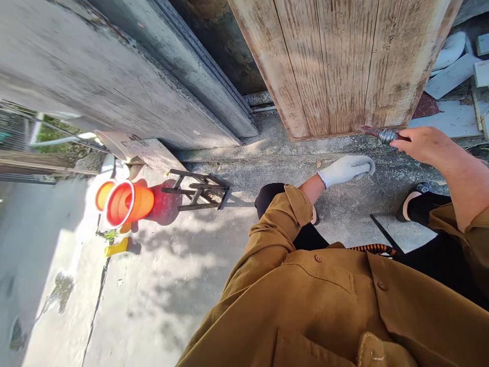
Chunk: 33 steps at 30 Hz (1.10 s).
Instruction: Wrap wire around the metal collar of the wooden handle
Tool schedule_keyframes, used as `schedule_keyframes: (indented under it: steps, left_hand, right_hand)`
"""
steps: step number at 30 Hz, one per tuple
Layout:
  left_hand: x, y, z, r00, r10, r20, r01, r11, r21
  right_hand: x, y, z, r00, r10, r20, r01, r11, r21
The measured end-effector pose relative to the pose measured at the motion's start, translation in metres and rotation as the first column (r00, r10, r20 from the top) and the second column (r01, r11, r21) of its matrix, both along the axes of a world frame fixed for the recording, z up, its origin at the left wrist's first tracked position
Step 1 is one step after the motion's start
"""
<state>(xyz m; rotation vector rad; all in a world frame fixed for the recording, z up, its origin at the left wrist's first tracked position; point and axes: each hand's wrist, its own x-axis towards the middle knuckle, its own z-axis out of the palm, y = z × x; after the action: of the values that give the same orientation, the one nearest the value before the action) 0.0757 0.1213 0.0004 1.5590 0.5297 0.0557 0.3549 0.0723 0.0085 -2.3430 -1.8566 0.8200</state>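
Observation:
My bare right hand (431,145) is closed round the dark handle of a brush-like tool (386,135) with silvery wire wound about its neck. The tool's reddish-brown end reaches the bottom edge of a weathered plank panel (336,66), whose brown surface is patchy and worn pale. My left hand (346,169), in a white knitted glove, hangs over the concrete in front of the panel, away from it. Its fingers are curled and pressed together; whether anything is inside them is hidden.
A small dark wooden stool (198,191) stands on the concrete to the left, beside orange buckets (143,201) and a yellow object (116,247). Grey boards (183,86) lean at upper left. White scraps (454,76) lie right of the panel. My feet are below my hands.

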Motion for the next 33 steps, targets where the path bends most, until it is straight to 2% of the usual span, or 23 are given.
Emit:
schedule_keyframes:
  steps: [2, 3, 5, 7, 8, 9, 10, 12, 14, 16, 17, 19, 20, 22, 24, 26, 27, 30, 33]
  left_hand:
    - [-0.002, 0.001, 0.002, 1.000, 0.004, -0.021, -0.003, 0.999, 0.046]
    - [-0.002, 0.001, 0.003, 0.999, 0.011, -0.038, -0.009, 0.998, 0.061]
    - [-0.004, 0.003, 0.004, 0.997, 0.021, -0.076, -0.015, 0.997, 0.069]
    - [-0.004, 0.006, 0.001, 0.996, 0.017, -0.090, -0.013, 0.998, 0.055]
    - [-0.004, 0.008, -0.001, 0.996, 0.021, -0.082, -0.017, 0.999, 0.049]
    - [-0.003, 0.010, -0.003, 0.997, 0.034, -0.065, -0.031, 0.998, 0.047]
    - [-0.003, 0.012, -0.006, 0.997, 0.058, -0.043, -0.056, 0.997, 0.046]
    - [-0.001, 0.014, -0.009, 0.991, 0.133, -0.004, -0.133, 0.991, 0.028]
    - [-0.001, 0.013, -0.009, 0.977, 0.215, 0.011, -0.215, 0.976, -0.029]
    - [-0.001, 0.011, -0.006, 0.967, 0.252, 0.019, -0.249, 0.964, -0.097]
    - [-0.001, 0.009, -0.003, 0.968, 0.250, 0.023, -0.245, 0.962, -0.120]
    - [-0.002, 0.006, 0.002, 0.980, 0.198, 0.022, -0.193, 0.972, -0.138]
    - [-0.002, 0.005, 0.004, 0.987, 0.162, 0.013, -0.159, 0.978, -0.135]
    - [-0.003, 0.004, 0.008, 0.997, 0.073, -0.004, -0.073, 0.990, -0.123]
    - [-0.004, 0.004, 0.011, 1.000, 0.002, -0.006, -0.003, 0.995, -0.104]
    - [-0.005, 0.004, 0.012, 0.999, -0.038, -0.003, 0.038, 0.996, -0.087]
    - [-0.005, 0.004, 0.011, 0.999, -0.048, -0.004, 0.048, 0.996, -0.080]
    - [-0.003, 0.003, 0.007, 0.997, -0.070, -0.027, 0.068, 0.996, -0.057]
    - [-0.001, 0.001, 0.004, 0.994, -0.092, -0.061, 0.091, 0.996, -0.018]
  right_hand:
    - [-0.001, 0.000, -0.004, 0.992, 0.113, 0.059, -0.103, 0.983, -0.149]
    - [-0.004, -0.002, -0.004, 0.987, 0.164, 0.006, -0.157, 0.957, -0.243]
    - [-0.011, -0.008, -0.001, 0.943, 0.260, -0.207, -0.324, 0.858, -0.399]
    - [-0.019, -0.014, 0.007, 0.862, 0.287, -0.418, -0.474, 0.749, -0.464]
    - [-0.021, -0.016, 0.012, 0.824, 0.283, -0.491, -0.522, 0.718, -0.461]
    - [-0.022, -0.017, 0.017, 0.793, 0.277, -0.543, -0.550, 0.708, -0.443]
    - [-0.022, -0.017, 0.023, 0.775, 0.268, -0.573, -0.557, 0.719, -0.417]
    - [-0.019, -0.016, 0.033, 0.775, 0.231, -0.588, -0.497, 0.798, -0.341]
    - [-0.014, -0.014, 0.040, 0.785, 0.147, -0.602, -0.342, 0.913, -0.224]
    - [-0.010, -0.013, 0.044, 0.744, 0.024, -0.668, -0.113, 0.990, -0.090]
    - [-0.009, -0.013, 0.045, 0.702, -0.031, -0.712, 0.003, 0.999, -0.040]
    - [-0.010, -0.012, 0.042, 0.631, -0.116, -0.768, 0.182, 0.983, 0.001]
    - [-0.012, -0.012, 0.039, 0.625, -0.156, -0.765, 0.238, 0.971, -0.004]
    - [-0.014, -0.009, 0.031, 0.695, -0.244, -0.677, 0.301, 0.953, -0.035]
    - [-0.017, -0.006, 0.024, 0.840, -0.283, -0.463, 0.293, 0.955, -0.052]
    - [-0.020, -0.003, 0.020, 0.955, -0.217, -0.201, 0.210, 0.976, -0.056]
    - [-0.023, -0.002, 0.019, 0.983, -0.156, -0.094, 0.151, 0.987, -0.064]
    - [-0.032, -0.002, 0.021, 0.994, 0.002, 0.112, 0.013, 0.991, -0.130]
    - [-0.040, -0.004, 0.020, 0.969, 0.119, 0.217, -0.065, 0.968, -0.241]
